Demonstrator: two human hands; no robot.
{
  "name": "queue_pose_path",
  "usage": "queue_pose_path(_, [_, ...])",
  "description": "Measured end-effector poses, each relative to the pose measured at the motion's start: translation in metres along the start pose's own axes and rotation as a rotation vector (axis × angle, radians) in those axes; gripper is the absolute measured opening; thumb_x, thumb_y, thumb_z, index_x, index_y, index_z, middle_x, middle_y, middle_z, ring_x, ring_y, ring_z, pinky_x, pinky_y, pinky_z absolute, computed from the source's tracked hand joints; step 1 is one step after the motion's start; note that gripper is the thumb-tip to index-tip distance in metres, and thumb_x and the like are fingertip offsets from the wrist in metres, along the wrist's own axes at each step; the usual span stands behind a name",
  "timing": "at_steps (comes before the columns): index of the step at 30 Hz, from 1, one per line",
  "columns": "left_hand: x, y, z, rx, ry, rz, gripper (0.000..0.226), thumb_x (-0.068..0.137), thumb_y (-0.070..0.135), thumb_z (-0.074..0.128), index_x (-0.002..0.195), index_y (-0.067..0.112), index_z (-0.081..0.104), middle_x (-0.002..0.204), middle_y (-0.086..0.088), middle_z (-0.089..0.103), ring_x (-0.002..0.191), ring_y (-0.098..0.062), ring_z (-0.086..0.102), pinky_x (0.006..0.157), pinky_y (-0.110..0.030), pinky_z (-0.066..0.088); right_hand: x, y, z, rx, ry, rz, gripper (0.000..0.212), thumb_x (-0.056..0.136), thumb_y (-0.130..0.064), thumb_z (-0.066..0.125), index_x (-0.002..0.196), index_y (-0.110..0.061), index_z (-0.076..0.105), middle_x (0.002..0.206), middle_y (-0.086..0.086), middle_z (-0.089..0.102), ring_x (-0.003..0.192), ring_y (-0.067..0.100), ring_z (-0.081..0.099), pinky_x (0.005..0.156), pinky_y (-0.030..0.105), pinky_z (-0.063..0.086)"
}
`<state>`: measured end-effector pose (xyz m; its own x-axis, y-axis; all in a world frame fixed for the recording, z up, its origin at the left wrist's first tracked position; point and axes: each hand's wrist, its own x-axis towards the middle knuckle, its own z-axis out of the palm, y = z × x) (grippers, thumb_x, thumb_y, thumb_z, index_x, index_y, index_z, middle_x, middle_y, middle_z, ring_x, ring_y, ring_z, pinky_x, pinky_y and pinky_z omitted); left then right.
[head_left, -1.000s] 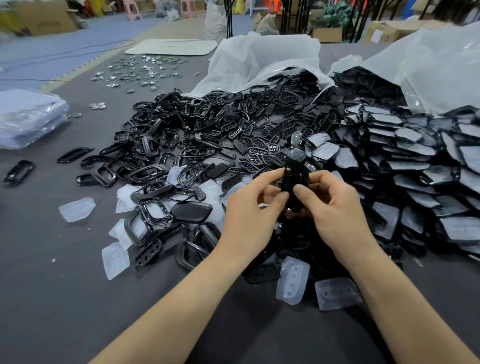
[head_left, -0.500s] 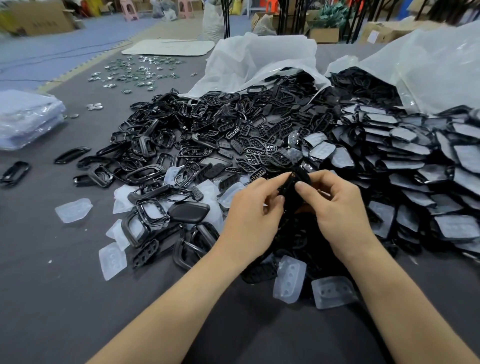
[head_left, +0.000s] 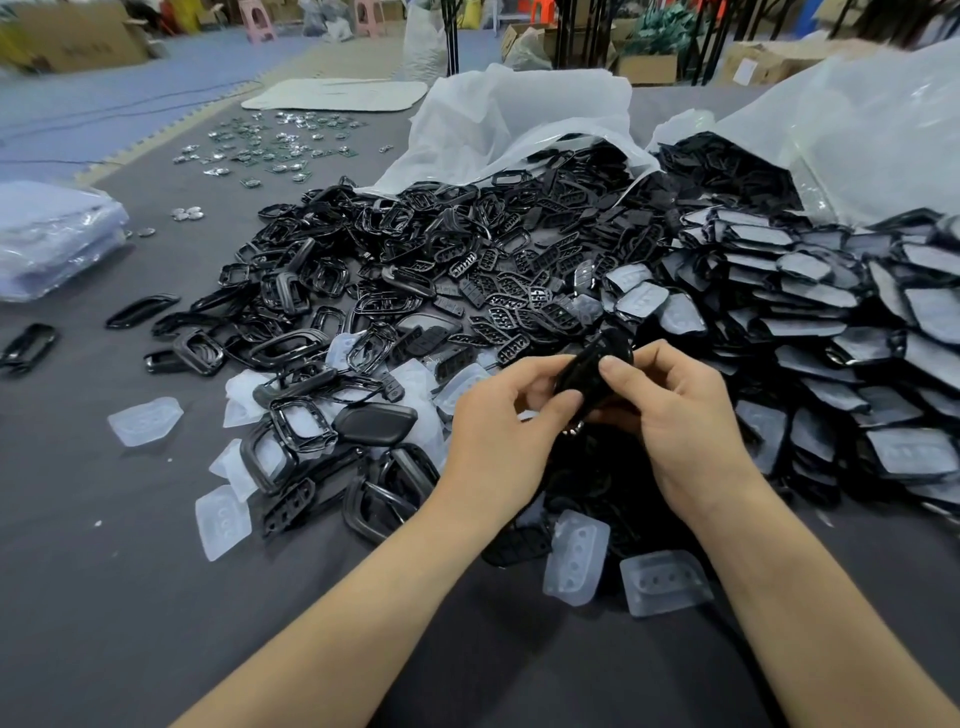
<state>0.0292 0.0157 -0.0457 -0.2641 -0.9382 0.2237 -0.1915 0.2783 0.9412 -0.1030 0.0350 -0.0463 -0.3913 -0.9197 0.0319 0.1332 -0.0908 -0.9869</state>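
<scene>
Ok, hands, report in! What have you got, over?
Left hand and right hand both pinching one black shell. Held above the pile of black parts. Nothing blocking, over.

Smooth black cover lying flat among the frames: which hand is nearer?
Left. The left hand sits just right of the cover; the right hand is farther right, both gripping a black part.

Head view — looking down, close over table (head_left: 130, 597).
</scene>
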Motion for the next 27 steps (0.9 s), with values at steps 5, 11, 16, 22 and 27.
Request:
queue_pose_path(5, [-0.0005, -0.0002, 0.0033, -0.26, 0.077, -0.121, 0.02, 0.089, 0.005, 0.066, 0.095, 0.023, 0.071, 0.081, -0.004, 0.074, 0.083, -0.024, 0.07, 0.082, -0.036, 0.058, -0.0008, -0.006, -0.001, 0.215, -0.052, 0.107, 0.021, 0.09, 0.001, 0.057, 0.073, -0.011, 0.06, 0.066, 0.001, 0.069, 0.06, 0.012, 0.067, 0.054, 0.023, 0.054])
queue_pose_path(11, [-0.0007, 0.0032, 0.0011, -0.472, 0.052, -0.169, 0.015, 0.095, 0.008, 0.057, 0.096, 0.015, 0.07, 0.074, 0.006, 0.073, 0.068, -0.009, 0.069, 0.066, -0.018, 0.055, 0.0027, -0.0086, -0.0034, 0.289, 0.009, 0.077, 0.017, 0.088, 0.004, 0.056, 0.078, -0.008, 0.061, 0.079, 0.009, 0.071, 0.072, 0.021, 0.069, 0.062, 0.026, 0.057])
queue_pose_path(16, [0.0002, 0.0033, 0.0028, -0.473, 0.043, -0.175, 0.013, 0.093, 0.005, 0.06, 0.093, 0.014, 0.068, 0.07, 0.006, 0.072, 0.069, -0.005, 0.068, 0.069, -0.018, 0.055, 0.0012, -0.0077, -0.001, 0.307, -0.04, 0.097, 0.019, 0.086, 0.006, 0.057, 0.074, -0.008, 0.059, 0.076, 0.008, 0.071, 0.071, 0.019, 0.069, 0.062, 0.024, 0.056])
queue_pose_path(22, [0.0028, -0.0018, -0.0018, -0.418, 0.072, -0.235, 0.008, 0.093, 0.005, 0.06, 0.093, 0.003, 0.067, 0.067, 0.002, 0.067, 0.058, -0.007, 0.063, 0.07, -0.024, 0.057, -0.0008, -0.0073, -0.0011, 0.256, -0.097, 0.134, 0.013, 0.083, 0.004, 0.062, 0.077, -0.008, 0.059, 0.072, 0.004, 0.071, 0.068, 0.016, 0.069, 0.063, 0.024, 0.057])
queue_pose_path(27, [0.0043, -0.0043, -0.0034, -0.297, 0.106, -0.246, 0.008, 0.092, 0.007, 0.061, 0.086, 0.011, 0.065, 0.06, 0.001, 0.059, 0.051, -0.006, 0.057, 0.063, -0.022, 0.05, -0.0023, -0.0079, -0.0016, 0.181, -0.134, 0.117, 0.01, 0.08, 0.004, 0.065, 0.077, -0.006, 0.064, 0.071, 0.004, 0.071, 0.066, 0.016, 0.069, 0.059, 0.022, 0.056])
